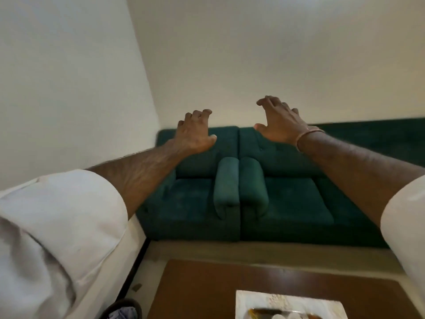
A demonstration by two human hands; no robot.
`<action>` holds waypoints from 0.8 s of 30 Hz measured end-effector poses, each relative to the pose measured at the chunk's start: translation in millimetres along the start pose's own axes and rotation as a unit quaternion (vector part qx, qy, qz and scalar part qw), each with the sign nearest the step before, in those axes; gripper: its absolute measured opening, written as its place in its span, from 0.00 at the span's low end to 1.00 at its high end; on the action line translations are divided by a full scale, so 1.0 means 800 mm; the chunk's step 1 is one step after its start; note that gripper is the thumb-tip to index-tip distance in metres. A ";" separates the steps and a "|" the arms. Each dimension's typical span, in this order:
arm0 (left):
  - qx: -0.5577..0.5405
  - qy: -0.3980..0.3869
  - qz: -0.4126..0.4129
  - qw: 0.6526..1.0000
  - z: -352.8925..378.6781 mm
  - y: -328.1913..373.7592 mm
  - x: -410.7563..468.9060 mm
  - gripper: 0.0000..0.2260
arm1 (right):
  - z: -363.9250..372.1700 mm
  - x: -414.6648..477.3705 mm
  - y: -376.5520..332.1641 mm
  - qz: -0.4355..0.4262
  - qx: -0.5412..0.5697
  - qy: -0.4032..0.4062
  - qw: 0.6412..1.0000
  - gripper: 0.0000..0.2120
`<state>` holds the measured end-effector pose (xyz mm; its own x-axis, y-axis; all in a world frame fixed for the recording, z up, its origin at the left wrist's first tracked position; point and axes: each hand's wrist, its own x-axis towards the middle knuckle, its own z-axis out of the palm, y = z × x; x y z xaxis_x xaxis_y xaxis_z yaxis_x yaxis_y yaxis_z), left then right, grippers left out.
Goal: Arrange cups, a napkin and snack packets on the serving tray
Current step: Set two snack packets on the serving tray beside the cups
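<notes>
Head view. I see both arms stretched forward and raised, well above and beyond the work surface. My left hand (pixel 195 132) is empty, fingers curled loosely downward and gripping nothing; my right hand (pixel 279 125) is likewise empty, fingers spread and thumb apart. A thin band (pixel 308 134) circles the right wrist; pale sleeves (pixel 62 226) are rolled to the elbows.

Behind the hands stand two green armchairs (pixel 230 194) against a plain wall (pixel 230 54). The brown table (pixel 197 291) lies low in view, and on it the tray (pixel 259 298), pale and rectangular, is cut off by the lower edge. Blurred items rest at its near end, among them what may be a dark packet (pixel 264 311); I cannot tell cups or napkin apart.

Risks, as I judge them: the hands are far from the tray, and most of it is out of sight, so a downward reach made blind could knock or scatter what already lies there. The head should tilt down first. The loose sleeves could also brush items when the arms come down.
</notes>
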<state>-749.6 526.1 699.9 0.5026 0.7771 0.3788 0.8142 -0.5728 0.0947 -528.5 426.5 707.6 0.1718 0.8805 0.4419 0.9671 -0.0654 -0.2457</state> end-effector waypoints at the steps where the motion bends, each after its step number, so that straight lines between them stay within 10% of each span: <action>1: -0.006 -0.008 0.012 1.000 0.016 0.018 0.001 0.34 | 0.001 -0.014 0.020 0.017 -0.004 -0.002 1.000 0.33; 24: -0.087 -0.315 0.230 0.917 0.527 0.629 -0.102 0.33 | 0.096 -0.502 0.662 0.374 -0.052 -0.165 0.911 0.29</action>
<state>-258.6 284.8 328.5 0.8940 0.4074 -0.1863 0.4424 -0.8685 0.2238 -99.8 74.1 334.1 0.7409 0.6635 -0.1038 0.6183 -0.7343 -0.2803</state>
